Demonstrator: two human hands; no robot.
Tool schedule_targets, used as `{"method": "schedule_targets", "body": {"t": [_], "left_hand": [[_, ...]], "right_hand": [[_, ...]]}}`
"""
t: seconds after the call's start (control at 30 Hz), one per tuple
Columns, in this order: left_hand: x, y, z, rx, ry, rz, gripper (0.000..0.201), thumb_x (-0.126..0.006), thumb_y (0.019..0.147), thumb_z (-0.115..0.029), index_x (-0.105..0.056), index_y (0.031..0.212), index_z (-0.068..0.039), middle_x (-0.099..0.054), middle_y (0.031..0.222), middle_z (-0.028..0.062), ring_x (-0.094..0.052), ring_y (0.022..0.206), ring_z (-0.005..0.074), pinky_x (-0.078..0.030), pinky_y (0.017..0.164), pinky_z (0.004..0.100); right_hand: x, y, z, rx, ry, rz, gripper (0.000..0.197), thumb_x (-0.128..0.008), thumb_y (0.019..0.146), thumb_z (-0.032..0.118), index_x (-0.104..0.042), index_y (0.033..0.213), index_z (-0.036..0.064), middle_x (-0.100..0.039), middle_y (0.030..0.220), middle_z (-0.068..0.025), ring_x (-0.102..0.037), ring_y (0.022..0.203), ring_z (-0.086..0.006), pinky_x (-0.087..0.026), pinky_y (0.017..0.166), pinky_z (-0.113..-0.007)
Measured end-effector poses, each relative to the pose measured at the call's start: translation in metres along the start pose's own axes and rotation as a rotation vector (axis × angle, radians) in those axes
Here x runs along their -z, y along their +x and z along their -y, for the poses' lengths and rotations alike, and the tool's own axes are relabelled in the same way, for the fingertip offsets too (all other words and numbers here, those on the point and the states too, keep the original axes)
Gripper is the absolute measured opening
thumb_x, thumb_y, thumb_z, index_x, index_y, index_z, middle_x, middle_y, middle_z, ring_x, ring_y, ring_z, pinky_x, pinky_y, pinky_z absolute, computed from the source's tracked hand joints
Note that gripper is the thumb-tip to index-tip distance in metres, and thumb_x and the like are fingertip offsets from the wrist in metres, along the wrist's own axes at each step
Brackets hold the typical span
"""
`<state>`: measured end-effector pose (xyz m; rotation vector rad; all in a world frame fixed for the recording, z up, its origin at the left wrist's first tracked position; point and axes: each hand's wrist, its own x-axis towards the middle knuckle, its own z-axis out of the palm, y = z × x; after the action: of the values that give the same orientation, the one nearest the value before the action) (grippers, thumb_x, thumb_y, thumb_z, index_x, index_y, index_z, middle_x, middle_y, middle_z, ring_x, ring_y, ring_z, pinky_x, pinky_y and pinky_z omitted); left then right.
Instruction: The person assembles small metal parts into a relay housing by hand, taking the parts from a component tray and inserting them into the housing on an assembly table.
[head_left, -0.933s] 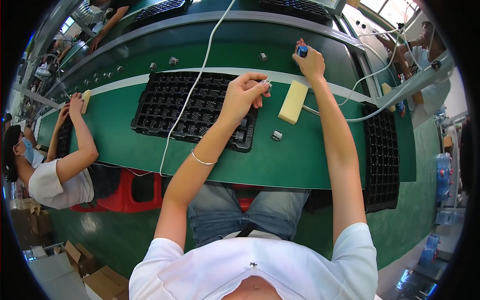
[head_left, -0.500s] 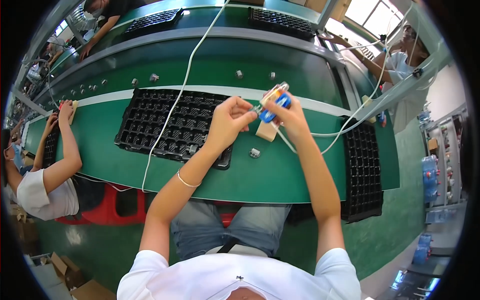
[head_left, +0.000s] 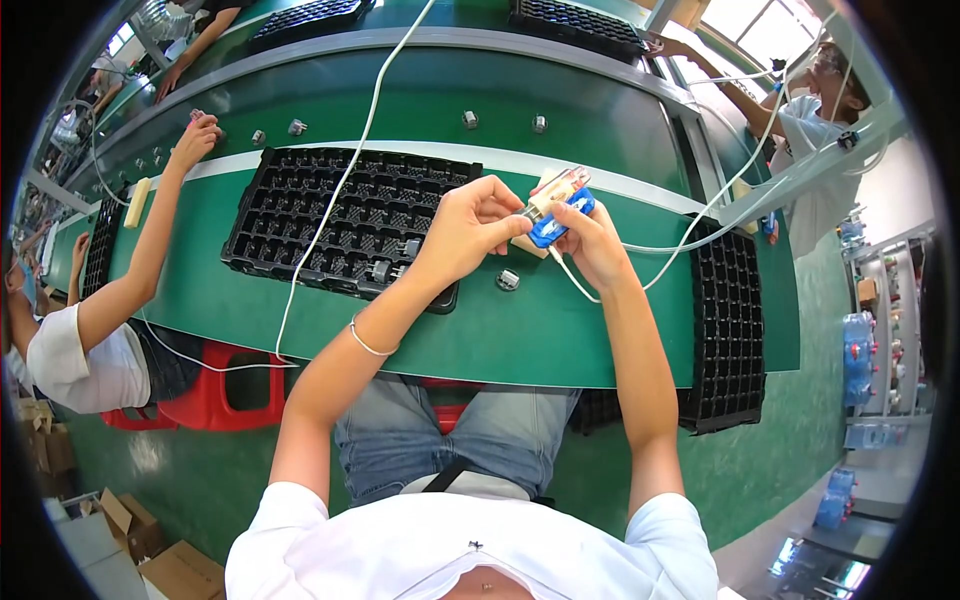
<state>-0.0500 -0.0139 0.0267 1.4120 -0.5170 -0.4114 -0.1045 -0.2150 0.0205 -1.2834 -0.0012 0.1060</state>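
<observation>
In my right hand (head_left: pixel 600 250) is a small blue device with a clear, orange-tinted upper part (head_left: pixel 562 208), and a white cable runs down from it. My left hand (head_left: pixel 468 235) pinches a small silvery metal part (head_left: pixel 533 213) against the device's left end; the fingers partly cover it. Behind my right hand, a pale yellow block (head_left: pixel 528 246) is mostly hidden. On the green table just below lies a small metal component (head_left: pixel 508 280). Left of my left hand, a black compartment tray (head_left: pixel 335 215) holds a few similar components (head_left: pixel 381 270) near its front right corner.
Another black tray (head_left: pixel 727 320) lies at the table's right end. Several small metal parts (head_left: pixel 470 119) are spread along the strip beyond the white line. A white cable (head_left: pixel 375 110) hangs across the left tray. At left, a co-worker's hand (head_left: pixel 197 140) reaches over that strip.
The view has shifted slightly, so the table sits higher. The device is turned to a flatter angle between my hands. The co-worker at left has stretched one arm out toward the far strip.
</observation>
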Motion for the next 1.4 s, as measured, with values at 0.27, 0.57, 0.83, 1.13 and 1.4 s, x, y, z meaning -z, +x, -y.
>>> {"method": "schedule_targets", "body": {"t": [0.27, 0.57, 0.83, 1.13, 1.4], "left_hand": [[0.01, -0.006, -0.009, -0.098, 0.606, 0.111, 0.041, -0.089, 0.067, -0.03, -0.058, 0.064, -0.003, -0.049, 0.049, 0.0004, -0.041, 0.046, 0.0067, -0.031, 0.047, 0.0234], [-0.013, -0.029, 0.003, -0.257, 1.321, 0.391, 0.035, -0.078, 0.073, -0.031, -0.064, 0.086, -0.002, -0.066, 0.073, 0.0155, -0.069, 0.071, 0.0329, -0.056, 0.063, 0.0428], [-0.009, -0.021, -0.009, -0.18, 1.018, 0.321, 0.026, -0.073, 0.074, -0.02, -0.061, 0.089, -0.002, -0.066, 0.079, 0.0137, -0.068, 0.07, 0.0266, -0.054, 0.062, 0.0385], [-0.004, -0.01, -0.007, 0.162, 0.006, 0.405, 0.022, -0.064, 0.081, -0.005, -0.055, 0.101, -0.001, -0.069, 0.09, 0.0106, -0.053, 0.062, 0.0056, -0.043, 0.053, 0.0198], [-0.003, -0.005, -0.004, 0.151, -0.162, 0.328, 0.024, -0.062, 0.084, -0.004, -0.06, 0.107, -0.001, -0.068, 0.086, 0.0086, -0.052, 0.063, 0.0049, -0.04, 0.054, 0.0186]], "right_hand": [[0.013, -0.011, 0.012, -0.01, 0.007, -0.094, 0.038, -0.069, 0.09, 0.022, -0.061, 0.118, -0.0016, -0.069, 0.096, -0.0058, -0.066, 0.076, -0.0102, -0.051, 0.059, -0.022], [0.011, -0.004, -0.001, 0.489, -0.965, -0.529, 0.037, -0.077, 0.077, 0.021, -0.065, 0.102, -0.0043, -0.065, 0.084, -0.0083, -0.058, 0.066, -0.0138, -0.048, 0.062, -0.028], [0.006, -0.003, -0.008, 0.448, -1.0, -0.518, 0.035, -0.081, 0.074, 0.018, -0.069, 0.1, -0.0032, -0.062, 0.082, -0.0059, -0.057, 0.066, -0.0122, -0.047, 0.06, -0.027], [0.007, -0.002, -0.011, 0.52, -1.046, -0.53, 0.035, -0.081, 0.074, 0.018, -0.068, 0.099, -0.0027, -0.06, 0.08, -0.0066, -0.057, 0.063, -0.0151, -0.047, 0.058, -0.029], [0.009, -0.005, 0.0, 0.461, -1.04, -0.413, 0.035, -0.081, 0.076, 0.02, -0.067, 0.1, -0.0018, -0.063, 0.081, -0.0089, -0.06, 0.065, -0.0189, -0.049, 0.062, -0.031]]}}
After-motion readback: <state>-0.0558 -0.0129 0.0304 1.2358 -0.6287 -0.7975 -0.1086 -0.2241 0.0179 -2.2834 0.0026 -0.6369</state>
